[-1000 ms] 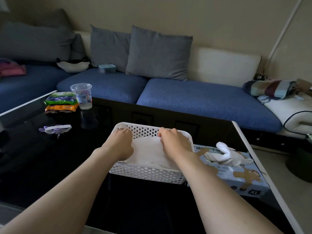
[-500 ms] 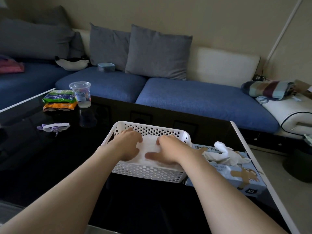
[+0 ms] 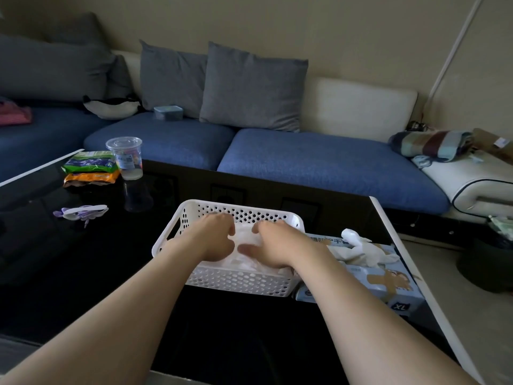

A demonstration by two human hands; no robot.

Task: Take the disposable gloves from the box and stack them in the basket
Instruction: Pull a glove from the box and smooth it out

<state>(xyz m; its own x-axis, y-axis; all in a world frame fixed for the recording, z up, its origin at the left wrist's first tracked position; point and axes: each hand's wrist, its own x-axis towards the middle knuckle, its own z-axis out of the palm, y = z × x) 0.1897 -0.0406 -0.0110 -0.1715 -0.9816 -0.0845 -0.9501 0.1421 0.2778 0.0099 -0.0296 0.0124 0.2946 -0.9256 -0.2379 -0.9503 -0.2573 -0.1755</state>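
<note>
Both your hands are inside the basket, the white perforated one on the near-right part of the counter. Left hand is over the left half of the gloves, right hand over the right half. The hands are just beside each other, with a strip of white stack showing between them.

Right-hand fingers lie fairly straight, thumb spread toward the left hand, palm down and pressing on the stack; nothing gripped. Left-hand fingers bend at the knuckles with tips down on the stack. Can't tell if they pinch a glove or just press.

The gloves are a white crumpled pile lying in the basket, below the far rim. More of the pile is visible at the near wall under your wrists.

Box lies flat just beside the basket's right wall, "XL" on its near end. One loose glove sticks out of the top opening, draped across the box top.

Far left on the counter, a clear plastic cup stands upright next to two stacked snack packets. A small purple-and-white item lies nearer, well apart from the basket. Blue sofa with grey cushions sits behind the counter.
</note>
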